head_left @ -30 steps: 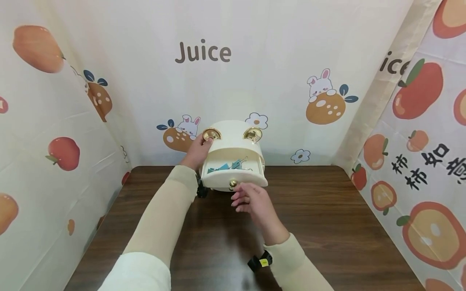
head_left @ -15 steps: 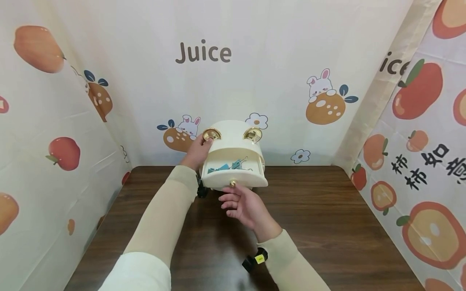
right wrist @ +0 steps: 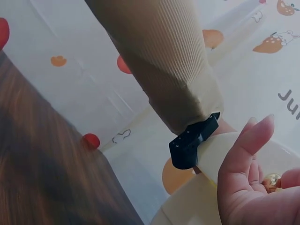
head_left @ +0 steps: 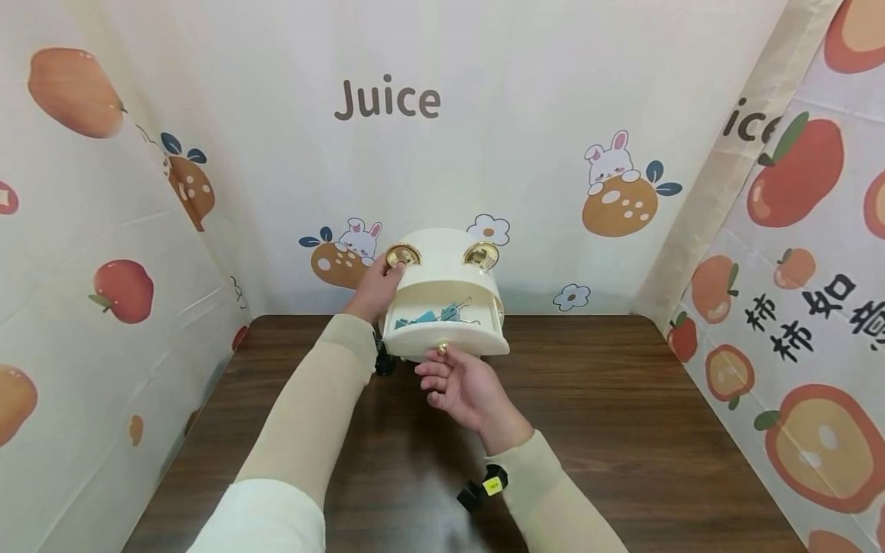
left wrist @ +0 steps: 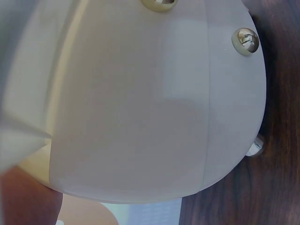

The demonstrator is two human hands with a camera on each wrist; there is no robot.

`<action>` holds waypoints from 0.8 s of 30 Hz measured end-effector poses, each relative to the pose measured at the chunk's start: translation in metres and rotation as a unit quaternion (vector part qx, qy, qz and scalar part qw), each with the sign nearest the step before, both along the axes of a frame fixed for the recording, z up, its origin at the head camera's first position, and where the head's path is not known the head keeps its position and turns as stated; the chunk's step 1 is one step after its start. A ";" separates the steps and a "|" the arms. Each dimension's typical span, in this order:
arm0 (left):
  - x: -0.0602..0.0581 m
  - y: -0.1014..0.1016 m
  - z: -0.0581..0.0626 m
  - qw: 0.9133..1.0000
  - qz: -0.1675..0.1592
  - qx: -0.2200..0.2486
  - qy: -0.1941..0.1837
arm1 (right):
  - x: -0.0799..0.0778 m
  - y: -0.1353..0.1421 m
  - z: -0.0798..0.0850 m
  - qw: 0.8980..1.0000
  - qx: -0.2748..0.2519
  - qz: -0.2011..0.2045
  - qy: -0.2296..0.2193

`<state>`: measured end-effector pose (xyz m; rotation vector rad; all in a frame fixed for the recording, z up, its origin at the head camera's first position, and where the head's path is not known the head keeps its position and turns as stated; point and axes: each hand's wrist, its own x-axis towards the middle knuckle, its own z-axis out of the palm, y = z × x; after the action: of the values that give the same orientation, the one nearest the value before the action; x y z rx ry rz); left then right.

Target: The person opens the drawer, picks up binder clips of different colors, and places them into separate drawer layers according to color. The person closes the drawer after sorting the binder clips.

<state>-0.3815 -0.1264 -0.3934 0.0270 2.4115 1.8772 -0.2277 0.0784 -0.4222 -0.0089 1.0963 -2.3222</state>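
Note:
A small white desktop drawer box (head_left: 439, 257), with two gold disc-like eyes, stands against the back wall. Its upper drawer (head_left: 415, 338) is pulled out; several teal binder clips (head_left: 449, 312) lie inside. My left hand (head_left: 373, 292) holds the box by its left side, thumb by the left gold eye (head_left: 403, 254). My right hand (head_left: 466, 384) pinches the drawer's gold knob (head_left: 442, 349) between thumb and index finger, the other fingers loosely bent. The right wrist view also shows the knob (right wrist: 272, 182) at these fingers. A lower gold knob (left wrist: 245, 41) shows in the left wrist view.
The box stands at the back edge of a dark wooden table (head_left: 588, 430). Fruit-printed white curtains (head_left: 525, 115) close off the back and both sides. A black wrist camera (head_left: 482, 489) hangs under my right sleeve.
My right hand has moved slightly left and taken the drawer knob between its fingers. The drawer, the clips and my left hand have stayed where they were.

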 end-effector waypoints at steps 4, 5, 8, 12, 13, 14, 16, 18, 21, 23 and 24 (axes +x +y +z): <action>0.001 0.000 0.001 1.000 0.002 -0.003 -0.001 | -0.002 -0.003 0.001 1.000 -0.019 0.002 -0.003; 0.001 0.000 0.001 1.000 0.001 -0.004 -0.001 | -0.003 -0.003 0.002 1.000 -0.022 0.001 -0.003; 0.001 -0.001 0.001 1.000 0.000 -0.005 -0.003 | -0.007 -0.005 0.002 1.000 -0.026 -0.002 0.000; 0.000 -0.001 0.002 1.000 -0.003 -0.006 -0.001 | -0.012 -0.008 0.002 1.000 -0.021 -0.006 0.004; 0.000 -0.001 0.002 1.000 -0.003 -0.007 -0.002 | -0.014 -0.008 0.003 1.000 -0.019 -0.008 0.005; 0.000 -0.001 0.002 1.000 -0.003 -0.007 -0.004 | -0.015 -0.008 0.003 1.000 -0.017 -0.010 0.004; 0.000 -0.001 0.003 1.000 -0.002 -0.009 -0.008 | -0.018 -0.009 0.004 1.000 -0.013 -0.013 0.003; 0.000 -0.001 0.003 1.000 -0.002 -0.012 -0.011 | -0.022 -0.009 0.005 1.000 -0.009 -0.017 0.002; 0.000 0.000 0.003 1.000 -0.001 -0.018 -0.014 | -0.027 -0.010 0.006 1.000 -0.004 -0.024 -0.001; 0.001 0.000 0.003 1.000 -0.001 -0.020 -0.018 | -0.031 -0.010 0.006 1.000 -0.001 -0.030 -0.003; 0.001 0.000 0.003 1.000 -0.001 -0.022 -0.019 | -0.033 -0.010 0.007 0.999 -0.001 -0.034 -0.006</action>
<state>-0.3805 -0.1264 -0.3902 -0.0087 2.4260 1.8064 -0.2611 0.0687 -0.4156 0.0425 1.1052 -2.3797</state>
